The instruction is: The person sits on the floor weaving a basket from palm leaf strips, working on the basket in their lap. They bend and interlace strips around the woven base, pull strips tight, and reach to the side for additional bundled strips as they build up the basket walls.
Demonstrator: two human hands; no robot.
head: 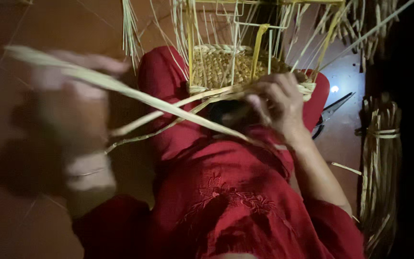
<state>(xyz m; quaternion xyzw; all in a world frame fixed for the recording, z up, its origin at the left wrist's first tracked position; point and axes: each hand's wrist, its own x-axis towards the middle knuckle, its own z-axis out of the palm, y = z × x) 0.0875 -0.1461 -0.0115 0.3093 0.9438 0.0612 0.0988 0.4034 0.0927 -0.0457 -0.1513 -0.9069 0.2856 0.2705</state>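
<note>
Head view looks down a lap in red embroidered cloth [235, 196] to a half-woven straw basket [231, 67] resting against the knees, its woven bottom turned toward the camera. I cannot tell whether anything lies inside it; loose upright straw stakes [257, 45] rise from its braided rim around a thin wire frame [238, 21]. The right hand [276, 100] sits at the basket's lower rim, fingers [264, 108] curled closed and pinching the near end of the straw strands [168, 108] against the weave. Those strands are pale yellow-green, flat and long, running from the rim leftward and upward across the lap; several thinner ones droop below the main band. The left hand [75, 103] is badly blurred at the far end of the strands, raised out to the side; it seems to have the band in its grip, but how far its fingers are closed cannot be made out. Left of the lap lies a wide stretch of brown tiled floor [5, 29]. On the right, room is tighter: a pair of scissors [331, 112] lies on the floor just beside the knee, and a tied bundle of straw [379, 163] stands near the frame's edge, well apart from the hands.
</note>
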